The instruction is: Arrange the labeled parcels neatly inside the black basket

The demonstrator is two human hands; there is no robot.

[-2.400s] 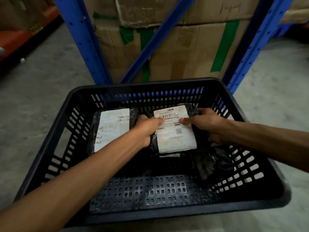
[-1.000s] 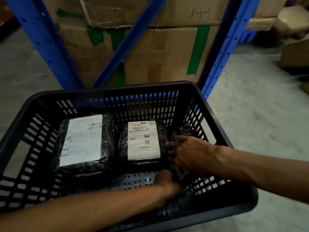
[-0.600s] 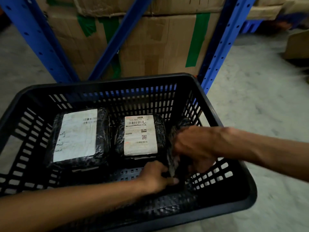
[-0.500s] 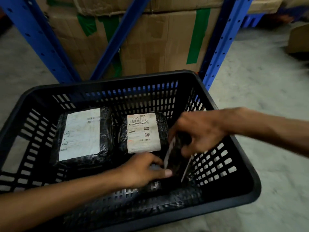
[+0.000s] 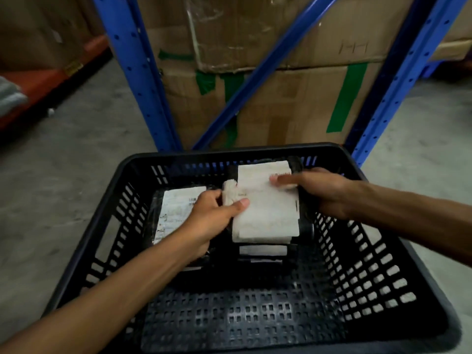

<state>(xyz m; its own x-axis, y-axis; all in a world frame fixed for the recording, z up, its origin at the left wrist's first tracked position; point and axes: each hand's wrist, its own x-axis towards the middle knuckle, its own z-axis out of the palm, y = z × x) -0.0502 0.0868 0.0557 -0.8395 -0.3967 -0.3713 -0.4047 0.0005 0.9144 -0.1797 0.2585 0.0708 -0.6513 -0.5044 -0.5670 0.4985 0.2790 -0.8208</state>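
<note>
A black-wrapped parcel with a large white label (image 5: 265, 203) is held by both hands over the far half of the black basket (image 5: 370, 264), label up. The left hand (image 5: 212, 221) is clamped on its left edge, thumb on the label beside a folded paper flap. The right hand (image 5: 319, 190) grips its right edge, fingers lying across the label's upper right corner. Just below it the white edge of a second parcel (image 5: 263, 250) shows, mostly hidden. To the left a third labelled parcel (image 5: 173, 213) lies flat on the basket floor, partly covered by the left wrist. The near half of the perforated floor is bare. Beyond the basket stand blue rack uprights (image 5: 138, 72) and stacked cardboard boxes (image 5: 288, 106) with green tape, on a concrete floor (image 5: 63, 175).
</note>
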